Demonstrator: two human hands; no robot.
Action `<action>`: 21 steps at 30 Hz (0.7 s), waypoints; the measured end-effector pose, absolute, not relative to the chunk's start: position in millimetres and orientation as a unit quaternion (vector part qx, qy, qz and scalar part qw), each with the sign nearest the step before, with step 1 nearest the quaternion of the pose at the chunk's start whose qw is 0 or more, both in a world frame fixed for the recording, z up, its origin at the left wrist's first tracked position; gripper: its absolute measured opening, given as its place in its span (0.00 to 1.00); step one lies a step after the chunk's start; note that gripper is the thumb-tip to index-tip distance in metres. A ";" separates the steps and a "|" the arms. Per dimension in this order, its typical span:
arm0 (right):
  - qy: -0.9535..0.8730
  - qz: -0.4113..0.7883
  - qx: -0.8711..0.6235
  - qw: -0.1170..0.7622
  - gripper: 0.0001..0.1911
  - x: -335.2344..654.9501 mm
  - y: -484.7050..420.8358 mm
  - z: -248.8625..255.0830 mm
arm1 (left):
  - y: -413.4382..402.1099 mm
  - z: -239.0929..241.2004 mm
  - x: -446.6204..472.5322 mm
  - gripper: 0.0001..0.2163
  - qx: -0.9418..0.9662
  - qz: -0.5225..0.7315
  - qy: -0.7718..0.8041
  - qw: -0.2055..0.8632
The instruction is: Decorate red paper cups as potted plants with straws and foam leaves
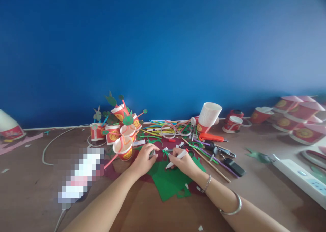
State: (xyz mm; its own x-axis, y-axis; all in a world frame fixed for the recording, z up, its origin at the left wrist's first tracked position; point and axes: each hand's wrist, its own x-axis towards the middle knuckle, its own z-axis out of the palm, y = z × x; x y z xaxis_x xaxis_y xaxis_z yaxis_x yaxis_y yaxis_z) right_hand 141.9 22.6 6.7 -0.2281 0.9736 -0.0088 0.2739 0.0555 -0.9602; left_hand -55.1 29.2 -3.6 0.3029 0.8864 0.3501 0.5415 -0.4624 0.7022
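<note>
My right hand [182, 162] is closed around a white marker [180, 155] with a red end, its tip low over a sheet of green paper [163, 179]. At the paper's upper left edge, my left hand [144, 160] has its fingers curled around a small round grey thing [152, 154], mostly covered by the fingers. Cut green scraps lie about the sheet, and dark red paper [145, 177] shows beneath it. A small red cap [171, 140] rests just beyond my hands. Left of my left hand stand red-and-white paper cups [122, 148] with straws and green paper leaves.
Colourful straws [155, 128] lie behind the paper. A stack of paper cups [210, 114], an orange utility knife [211, 137], wooden sticks [214, 167] and a black key fob [231, 166] are to the right. A white power strip [300, 181] sits farther right. A blue wall [163, 55] rises behind.
</note>
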 end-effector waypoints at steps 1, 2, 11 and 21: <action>-0.627 0.469 -0.500 0.370 0.13 141.6 22.3 7.1 | 29.1 -3.5 -54.9 0.07 0.772 0.368 0.462 0.234; -0.628 0.467 -0.501 0.370 0.13 141.3 22.0 7.5 | 29.0 -3.4 -54.8 0.07 0.772 0.368 0.462 0.234; -0.621 0.503 -0.492 0.345 0.12 142.3 21.3 6.8 | 28.5 -2.4 -55.1 0.07 0.773 0.364 0.465 0.233; -0.637 0.452 -0.500 0.374 0.14 141.9 21.6 9.6 | 29.2 -2.9 -54.2 0.07 0.773 0.365 0.463 0.235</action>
State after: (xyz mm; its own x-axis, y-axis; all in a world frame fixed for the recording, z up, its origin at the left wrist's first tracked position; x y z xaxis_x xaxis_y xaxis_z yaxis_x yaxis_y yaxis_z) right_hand 141.9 21.6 9.6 -0.2212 0.9749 0.0251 0.2988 0.0923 -0.9499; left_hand -54.2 29.2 -2.9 0.3050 0.8872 0.3461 0.5436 -0.4606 0.7017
